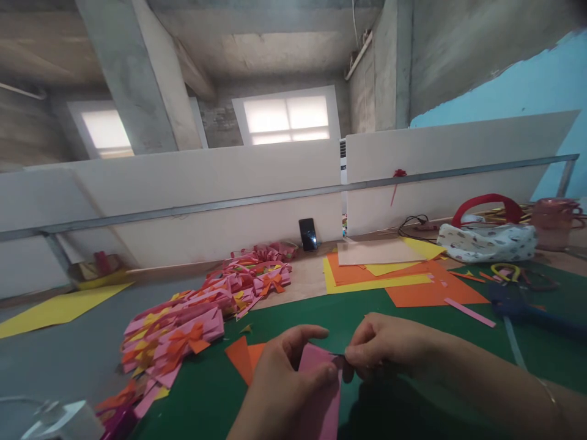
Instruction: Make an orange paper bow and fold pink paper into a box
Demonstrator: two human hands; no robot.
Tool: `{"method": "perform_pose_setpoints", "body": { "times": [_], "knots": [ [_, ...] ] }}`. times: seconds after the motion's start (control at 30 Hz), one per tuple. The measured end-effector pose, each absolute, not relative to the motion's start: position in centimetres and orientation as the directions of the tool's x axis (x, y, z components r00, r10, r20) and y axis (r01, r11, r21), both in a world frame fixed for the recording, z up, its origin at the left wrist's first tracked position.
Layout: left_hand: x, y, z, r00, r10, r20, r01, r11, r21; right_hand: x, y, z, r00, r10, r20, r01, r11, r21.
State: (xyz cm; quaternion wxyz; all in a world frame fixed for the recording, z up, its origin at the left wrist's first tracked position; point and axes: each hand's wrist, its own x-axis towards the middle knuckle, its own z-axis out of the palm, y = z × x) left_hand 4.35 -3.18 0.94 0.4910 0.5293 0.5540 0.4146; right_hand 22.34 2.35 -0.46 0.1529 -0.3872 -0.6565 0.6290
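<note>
My left hand (279, 385) and my right hand (389, 345) meet low in the middle of the view, over a green cutting mat (206, 397). Both pinch a pink sheet of paper (321, 397): the left thumb presses on its top edge and the right fingertips grip the same edge just to the right. Orange paper pieces (243, 357) lie on the mat right beside my left hand.
A long heap of folded pink, orange and yellow paper bows (202, 318) runs along the left. Stacked orange and yellow sheets (380, 272) lie behind the hands. A phone (308, 234) leans on the white partition. A patterned bag with red handle (488, 238) and scissors (509, 272) sit at right.
</note>
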Motion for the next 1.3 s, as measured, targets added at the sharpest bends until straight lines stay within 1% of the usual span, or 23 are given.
{"method": "perform_pose_setpoints", "body": {
  "times": [0.13, 0.3, 0.57, 0.7, 0.8, 0.93, 1.03, 1.17, 1.3],
  "knots": [
    [4.1, -2.9, 1.0, 0.037, 0.996, -0.087, 0.224, 0.077, 0.972, 22.2, 2.2, -0.6, -0.651, 0.704, -0.285, 0.276, -0.130, -0.952],
    [4.0, -2.9, 1.0, 0.054, 0.995, -0.088, 0.225, 0.074, 0.972, 22.0, 2.1, -0.6, -0.657, 0.701, -0.277, 0.239, -0.156, -0.959],
    [4.1, -3.0, 1.1, 0.029, 0.997, -0.074, 0.303, 0.062, 0.951, 22.0, 2.1, -0.3, -0.635, 0.715, -0.294, 0.299, -0.123, -0.946],
    [3.9, -2.8, 0.9, 0.035, 0.998, -0.053, 0.357, 0.037, 0.933, 21.8, 1.8, -0.2, -0.630, 0.722, -0.285, 0.291, -0.121, -0.949],
    [3.8, -2.8, 0.7, 0.043, 0.997, -0.058, 0.336, 0.040, 0.941, 21.8, 1.7, -0.2, -0.638, 0.714, -0.288, 0.289, -0.125, -0.949],
    [3.8, -2.9, 0.5, 0.045, 0.998, -0.042, 0.331, 0.024, 0.943, 21.8, 1.8, -0.3, -0.655, 0.702, -0.279, 0.237, -0.160, -0.958],
    [3.8, -2.8, 0.2, 0.035, 0.999, -0.035, 0.334, 0.022, 0.942, 21.8, 1.7, -0.4, -0.648, 0.694, -0.313, 0.238, -0.205, -0.949],
    [4.0, -2.7, 0.0, 0.063, 0.996, -0.068, 0.330, 0.044, 0.943, 21.7, 1.7, -0.5, -0.649, 0.680, -0.341, 0.240, -0.242, -0.940],
    [4.2, -2.7, 0.1, 0.081, 0.993, -0.087, 0.305, 0.058, 0.951, 21.5, 1.4, -0.3, -0.653, 0.686, -0.321, 0.244, -0.212, -0.946]
  ]
}}
